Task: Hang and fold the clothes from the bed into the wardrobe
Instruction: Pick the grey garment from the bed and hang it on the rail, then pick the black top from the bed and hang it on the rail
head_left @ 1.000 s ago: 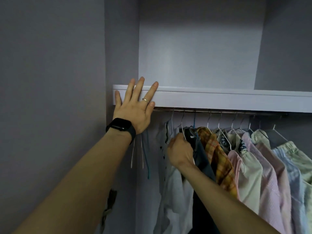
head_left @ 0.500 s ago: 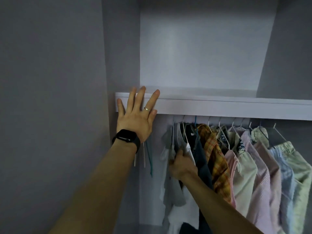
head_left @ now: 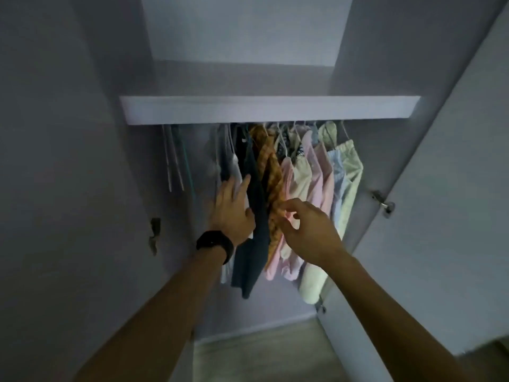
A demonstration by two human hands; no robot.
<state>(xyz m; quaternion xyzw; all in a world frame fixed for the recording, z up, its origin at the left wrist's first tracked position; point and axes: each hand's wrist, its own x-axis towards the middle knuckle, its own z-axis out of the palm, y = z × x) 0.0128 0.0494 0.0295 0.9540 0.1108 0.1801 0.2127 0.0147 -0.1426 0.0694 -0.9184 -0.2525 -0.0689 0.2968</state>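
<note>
Several garments hang in a row under the white wardrobe shelf [head_left: 270,110]: a grey one [head_left: 227,158], a dark navy one [head_left: 253,216], an orange plaid shirt [head_left: 271,172], pink ones [head_left: 319,172] and a pale green one [head_left: 349,172]. My left hand [head_left: 234,208], with a black watch on the wrist, lies with straight fingers against the grey and navy garments. My right hand [head_left: 305,230] has curled fingers at the lower edge of the plaid shirt and seems to pinch it.
Empty hangers [head_left: 176,158] hang at the left end of the rail. Open wardrobe doors stand on both sides, the right one [head_left: 446,216] with a hinge [head_left: 384,202]. The wardrobe floor [head_left: 261,351] shows below the clothes.
My left hand left the shelf edge and dropped onto the hanging clothes. My right hand moved right from the grey garment to the plaid shirt. The view pulled back and tilted down.
</note>
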